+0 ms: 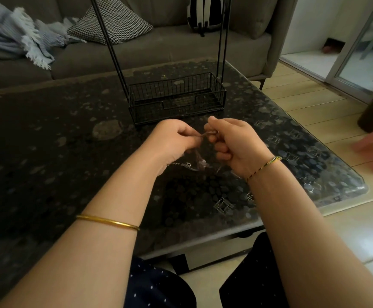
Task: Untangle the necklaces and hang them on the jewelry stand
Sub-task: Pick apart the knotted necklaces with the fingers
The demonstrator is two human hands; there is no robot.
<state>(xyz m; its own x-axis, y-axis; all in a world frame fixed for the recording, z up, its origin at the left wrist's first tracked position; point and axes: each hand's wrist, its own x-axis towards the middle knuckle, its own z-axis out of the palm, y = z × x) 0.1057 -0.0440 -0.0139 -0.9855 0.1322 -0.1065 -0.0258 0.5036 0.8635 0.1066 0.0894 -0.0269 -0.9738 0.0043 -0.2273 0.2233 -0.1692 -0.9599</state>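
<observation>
Looks down from the head onto a dark, speckled glass worktop [47, 134], both forearms reaching in over it. Finds the left hand [174, 138] and the right hand [232, 143] raised just above it, close together, fingertips nearly meeting. Shows the left curled, thumb and forefinger pinching one side of the necklaces [205, 134]. Shows the right curled the same way, pinching the same thin tangle from the other side, lower fingers tucked into the palm. Picks out a short stretch drawn between the two pinches, and more of it with small silvery pendants [189, 164] hanging below the left hand, down near the worktop; cannot tell whether touching it. Places the stand [176, 84] just beyond the hands, with a black wire basket [152, 111] at its foot and thin black posts [114, 61] rising out of frame. Notes a gold bangle [107, 222] on the left forearm and a braided bracelet [263, 166] on the right wrist. Takes in a grey sofa [159, 47] behind the worktop, a checked cushion [112, 21] and a pale fringed blanket [14, 34] on it, and light floor tiles [347, 230] to the right.
</observation>
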